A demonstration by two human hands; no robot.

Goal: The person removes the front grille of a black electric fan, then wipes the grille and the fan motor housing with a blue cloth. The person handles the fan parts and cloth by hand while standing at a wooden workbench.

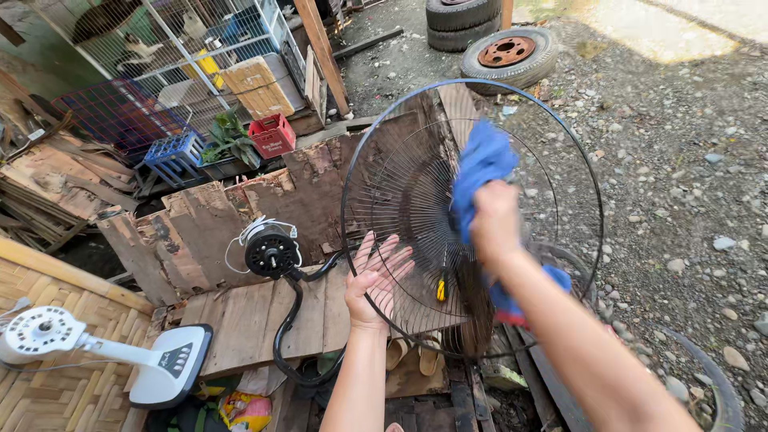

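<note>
I log the left hand (374, 280) raised with its forearm rising from the bottom edge, palm flat and fingers spread loose against the back of the round wire fan guard (472, 216). The hand is released, gripping nothing; it presses on the wires near the guard's lower left rim. The guard stands nearly upright, tilted a little, over the weathered wooden boards (256, 312).

The right hand (494, 220) reaches in from the lower right, forearm stretched diagonally, fingers clenched around a blue cloth (480, 164). The cloth bunches above the fist against the guard's wires, and a tail hangs below the wrist.

Just beside the left hand, on the boards, sits a black fan motor (270, 252) with a black cable. A white fan stand (104, 352) lies well apart on the woven mat (64, 400).
</note>
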